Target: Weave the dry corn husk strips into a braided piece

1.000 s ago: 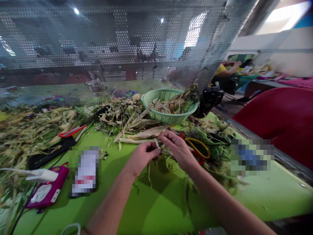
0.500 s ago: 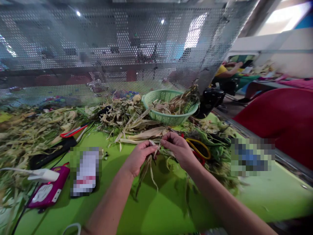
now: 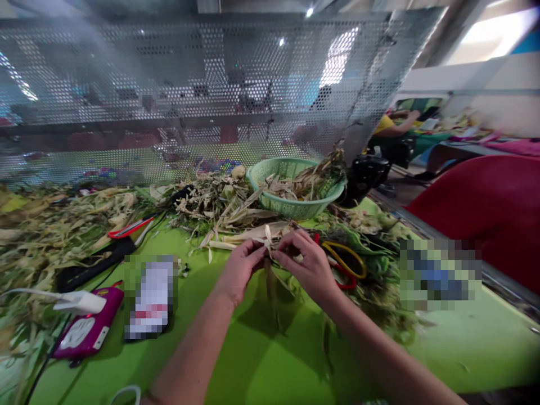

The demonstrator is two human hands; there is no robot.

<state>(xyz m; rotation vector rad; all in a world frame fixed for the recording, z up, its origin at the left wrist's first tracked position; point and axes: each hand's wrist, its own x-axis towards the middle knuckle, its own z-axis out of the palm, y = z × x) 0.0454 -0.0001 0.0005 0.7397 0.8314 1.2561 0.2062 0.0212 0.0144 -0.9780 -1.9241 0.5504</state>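
Over the green table (image 3: 253, 360), my left hand (image 3: 242, 267) is closed in a pinch on a bundle of dry corn husk strips (image 3: 269, 239). My right hand (image 3: 306, 259) pinches the same husk from the other side, fingertips close to the left ones. A pale tip sticks up above the fingers, and darker strips hang below toward the tabletop. Just beyond my hands lie long dry husks (image 3: 257, 230). Scissors with yellow and red handles (image 3: 348, 259) rest by my right hand, partly among greenish husks.
A green plastic basket (image 3: 291, 209) with dry husks stands at the back, before a perforated metal screen (image 3: 177, 84). Husk piles (image 3: 84, 219) spread left, near a red cutter (image 3: 130, 228) and a purple power box (image 3: 90, 332) with a white plug. A person (image 3: 390, 126) sits far right.
The hanging husk strips have swung from the left to nearly straight down, and the pale tip now stands upright. Both hands stay close together; the view has shifted slightly.
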